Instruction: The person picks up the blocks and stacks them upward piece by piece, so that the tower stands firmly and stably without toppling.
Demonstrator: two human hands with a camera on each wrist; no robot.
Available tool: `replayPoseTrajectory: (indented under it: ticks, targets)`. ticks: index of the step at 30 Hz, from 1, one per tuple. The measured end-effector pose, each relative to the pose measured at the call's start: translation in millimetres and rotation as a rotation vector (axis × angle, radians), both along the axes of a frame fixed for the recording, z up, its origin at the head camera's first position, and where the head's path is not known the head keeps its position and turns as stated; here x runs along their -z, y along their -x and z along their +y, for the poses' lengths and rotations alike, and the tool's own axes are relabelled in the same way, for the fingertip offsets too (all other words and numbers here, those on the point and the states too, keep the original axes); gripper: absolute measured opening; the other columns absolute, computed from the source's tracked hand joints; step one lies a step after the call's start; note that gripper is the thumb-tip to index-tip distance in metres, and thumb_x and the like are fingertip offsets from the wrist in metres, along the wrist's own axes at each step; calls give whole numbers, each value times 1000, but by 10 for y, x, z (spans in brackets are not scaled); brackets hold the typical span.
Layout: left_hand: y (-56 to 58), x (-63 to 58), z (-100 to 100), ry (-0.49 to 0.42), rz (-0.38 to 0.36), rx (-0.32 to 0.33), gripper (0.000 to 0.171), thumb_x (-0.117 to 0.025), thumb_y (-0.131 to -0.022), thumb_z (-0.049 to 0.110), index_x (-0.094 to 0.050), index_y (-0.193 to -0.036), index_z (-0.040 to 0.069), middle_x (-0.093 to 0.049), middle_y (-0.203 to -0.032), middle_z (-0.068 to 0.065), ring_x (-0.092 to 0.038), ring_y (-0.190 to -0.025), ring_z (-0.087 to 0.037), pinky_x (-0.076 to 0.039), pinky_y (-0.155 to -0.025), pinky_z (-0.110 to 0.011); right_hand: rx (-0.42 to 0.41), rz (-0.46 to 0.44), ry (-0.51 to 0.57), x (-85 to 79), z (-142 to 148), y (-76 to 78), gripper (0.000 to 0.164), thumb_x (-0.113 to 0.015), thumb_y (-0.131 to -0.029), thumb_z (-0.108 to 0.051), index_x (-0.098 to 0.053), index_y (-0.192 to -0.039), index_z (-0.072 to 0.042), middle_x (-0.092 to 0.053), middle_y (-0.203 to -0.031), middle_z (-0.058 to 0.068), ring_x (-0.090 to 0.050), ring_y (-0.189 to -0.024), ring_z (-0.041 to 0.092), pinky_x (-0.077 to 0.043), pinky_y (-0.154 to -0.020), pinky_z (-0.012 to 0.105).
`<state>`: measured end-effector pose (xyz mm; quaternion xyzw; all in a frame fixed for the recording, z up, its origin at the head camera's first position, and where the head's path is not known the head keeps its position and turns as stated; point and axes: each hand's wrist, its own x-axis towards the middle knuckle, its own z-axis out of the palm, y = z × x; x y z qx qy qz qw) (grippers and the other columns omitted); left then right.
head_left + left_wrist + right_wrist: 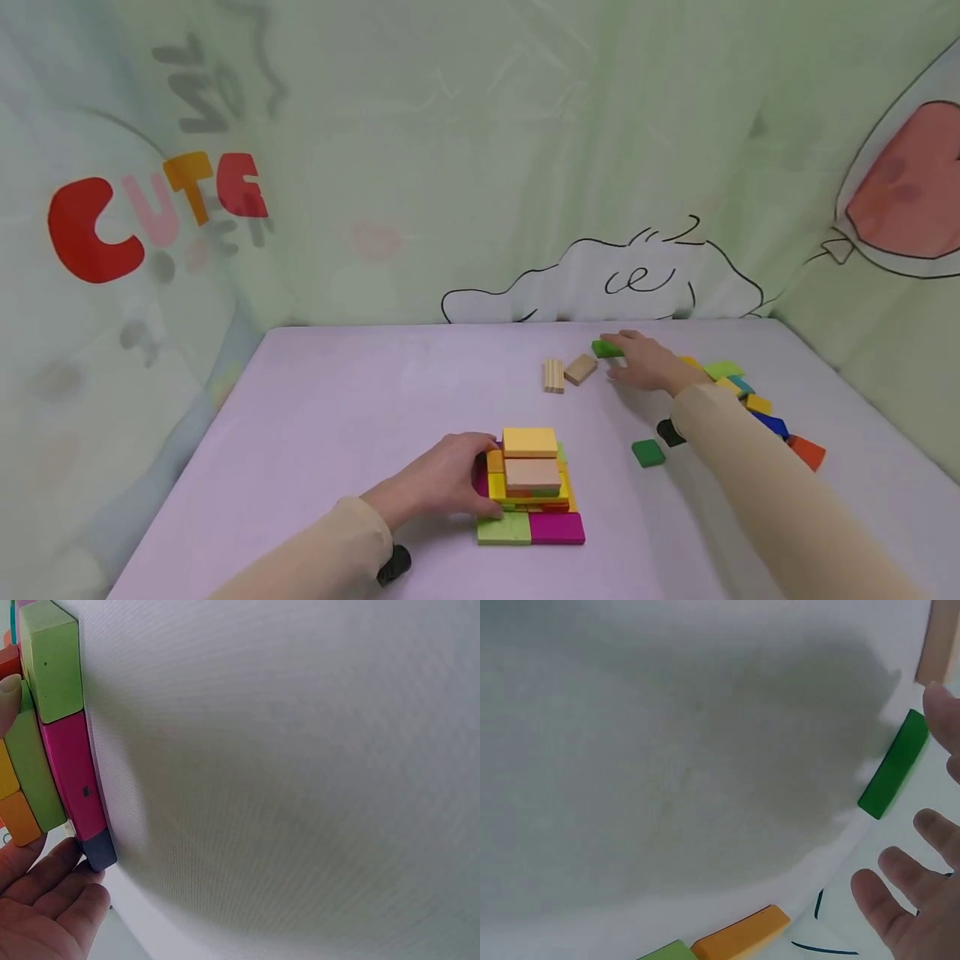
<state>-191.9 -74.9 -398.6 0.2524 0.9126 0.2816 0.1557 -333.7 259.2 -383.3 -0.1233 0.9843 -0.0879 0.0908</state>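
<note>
In the head view a layered stack of colored wooden blocks [532, 473] stands near the front middle of the table. My left hand [450, 477] holds its left side, thumb at the near end and fingers at the far end. The left wrist view shows the thumb against the stack above a magenta block [73, 776], with fingertips by an orange block [20, 819] and a dark block [99, 850]. Toward the back right, my right hand [647, 362] reaches over a green block [606, 348]. In the right wrist view its fingers are spread near that block [895, 765], with a gap visible.
Two plain wood blocks, one grooved [553, 376] and one smooth [581, 369], lie left of the right hand. A dark green block [648, 453] lies right of the stack. Several colored blocks [757, 404] are scattered along the right side. A printed curtain [375, 167] hangs behind.
</note>
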Motion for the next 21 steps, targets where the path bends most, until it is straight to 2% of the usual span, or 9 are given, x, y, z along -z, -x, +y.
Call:
replayPoseTrajectory:
  ticks: [3, 7, 10, 12, 17, 21]
  targets:
    - [-5, -1, 12, 7, 0, -2, 65, -92, -75, 34, -64, -127, 7, -68, -125, -1, -60, -108, -9, -52, -105, -30, 14, -36, -30, 27, 24, 43, 68, -64, -98, -18, -34, -157, -1, -21, -159, 41, -30, -141, 63, -33, -110, 76]
    - [-13, 9, 22, 5, -8, -3, 65, -92, -75, 34, -64, -127, 7, -68, -124, -1, -60, -106, -8, -53, -104, -29, -1, -96, -61, 64, 39, 73, 68, -59, -100, -18, -29, -157, 2, -18, -159, 42, -29, -144, 61, -31, -116, 70]
    - [-15, 13, 20, 10, -5, -9, 66, -92, -75, 34, -64, -127, 7, -68, -125, -2, -60, -107, -9, -52, -105, -30, -20, -94, -71, 62, 40, 69, 66, -59, -99, -16, -32, -155, 6, -25, -156, 44, -34, -141, 60, -33, -116, 67]
    - [-14, 15, 11, 17, 1, -14, 66, -92, -75, 34, -63, -128, 6, -67, -127, -3, -60, -110, -10, -52, -107, -31, -24, -86, -73, 40, 28, 40, 62, -60, -98, -13, -38, -153, 6, -35, -152, 42, -41, -138, 57, -36, -115, 65]
    - [-23, -6, 14, 15, 4, -11, 66, -92, -75, 33, -64, -127, 6, -68, -125, -2, -60, -109, -11, -52, -106, -32, -35, -70, -89, -75, 52, -177, 46, -63, -97, -5, -55, -142, 4, -56, -141, 32, -52, -130, 50, -44, -110, 61]
    - [-26, -15, 12, 4, 2, -8, 65, -92, -75, 33, -63, -127, 6, -68, -123, -2, -60, -106, -10, -53, -105, -32, -50, -39, -100, -103, 69, -371, 38, -68, -95, -2, -64, -132, 4, -62, -135, 28, -56, -126, 48, -49, -106, 59]
